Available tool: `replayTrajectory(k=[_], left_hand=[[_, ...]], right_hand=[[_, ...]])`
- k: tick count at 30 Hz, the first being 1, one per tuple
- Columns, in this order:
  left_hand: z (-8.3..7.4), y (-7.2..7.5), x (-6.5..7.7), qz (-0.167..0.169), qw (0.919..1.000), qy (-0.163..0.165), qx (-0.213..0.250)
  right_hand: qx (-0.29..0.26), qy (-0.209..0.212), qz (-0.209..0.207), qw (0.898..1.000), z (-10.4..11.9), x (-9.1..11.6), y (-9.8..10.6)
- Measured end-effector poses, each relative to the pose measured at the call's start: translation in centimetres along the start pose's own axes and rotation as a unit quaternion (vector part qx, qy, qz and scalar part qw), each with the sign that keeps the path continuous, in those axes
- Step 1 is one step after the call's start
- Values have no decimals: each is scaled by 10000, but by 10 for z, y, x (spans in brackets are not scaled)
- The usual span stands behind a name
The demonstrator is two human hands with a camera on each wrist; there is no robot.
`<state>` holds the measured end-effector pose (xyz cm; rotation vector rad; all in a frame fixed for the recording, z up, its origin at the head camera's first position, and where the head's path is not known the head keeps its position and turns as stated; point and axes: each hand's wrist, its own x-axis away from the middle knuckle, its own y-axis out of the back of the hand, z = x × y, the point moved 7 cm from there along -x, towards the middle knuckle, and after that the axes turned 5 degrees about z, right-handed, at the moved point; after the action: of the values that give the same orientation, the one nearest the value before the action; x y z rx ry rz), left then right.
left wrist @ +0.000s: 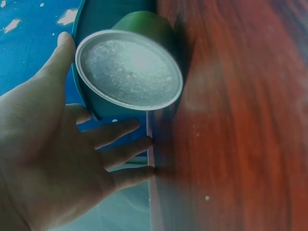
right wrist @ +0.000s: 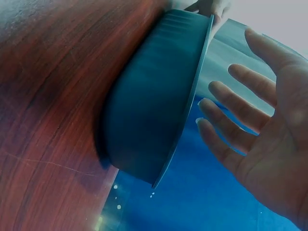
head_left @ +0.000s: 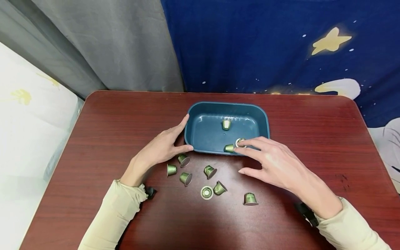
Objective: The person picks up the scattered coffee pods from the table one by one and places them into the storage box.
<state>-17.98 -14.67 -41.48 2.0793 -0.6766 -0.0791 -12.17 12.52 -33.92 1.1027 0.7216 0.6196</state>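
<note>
A dark teal plastic basin [head_left: 200, 135] stands on the table, with three green coffee capsules inside; one capsule [head_left: 226, 125] lies near the middle and another capsule [head_left: 229, 148] at the front wall. At the basin's left end, my left hand [head_left: 160, 146] has its thumb and fingers spread along the rim. My right hand [head_left: 276, 161] hovers over the front right rim, fingers extended and apart, partly covering the third capsule [head_left: 240, 141]. In the right wrist view no object shows between the fingers of this hand [right wrist: 260, 115]. A foil-lidded capsule [left wrist: 130, 72] looms large beside the left palm.
Several more capsules lie scattered on the brown table [head_left: 312, 139] in front of the basin, including a rightmost capsule [head_left: 250, 199] and a lid-down capsule [head_left: 207, 192]. Behind the table hang a grey curtain [head_left: 125, 45] and a blue starry curtain [head_left: 250, 45].
</note>
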Motion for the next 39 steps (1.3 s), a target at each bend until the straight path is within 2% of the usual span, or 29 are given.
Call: replayTrajectory(k=[13,23,39], left_hand=[[-2,0,0,24,10000,-49,-79],[-2,-2,0,-5,9999,61,-109],[0,-2,1,-52,9999,125,-87]], right_hand=[[-27,234,88,9997,8,8,-1],[-14,-31,432,9991,7,16,-4],[-128,-27,627,9979,11,32,-10]])
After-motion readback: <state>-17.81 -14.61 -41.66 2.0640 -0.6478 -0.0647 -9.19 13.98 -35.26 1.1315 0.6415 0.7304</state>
